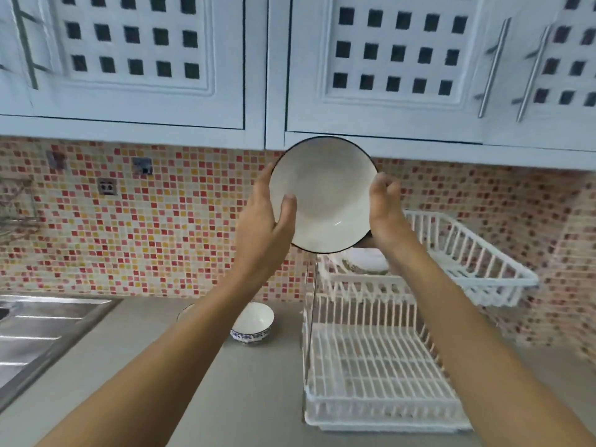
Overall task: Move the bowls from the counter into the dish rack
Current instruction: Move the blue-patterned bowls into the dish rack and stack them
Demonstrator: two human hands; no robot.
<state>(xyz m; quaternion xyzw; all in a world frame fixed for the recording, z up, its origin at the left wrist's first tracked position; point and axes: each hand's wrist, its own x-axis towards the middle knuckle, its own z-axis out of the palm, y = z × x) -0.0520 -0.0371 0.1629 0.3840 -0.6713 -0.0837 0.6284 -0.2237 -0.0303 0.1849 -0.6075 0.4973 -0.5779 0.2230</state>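
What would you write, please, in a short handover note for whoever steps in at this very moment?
Left hand and right hand: both grip the dark-rimmed white bowl, held tilted in the air above the dish rack.
Done: one white dish already sits in the rack's upper tier; its kind is hard to tell.
Left: set the held bowl into the rack. The blue-patterned bowl is still on the counter, and another bowl's rim shows behind the left forearm. Move both afterwards.
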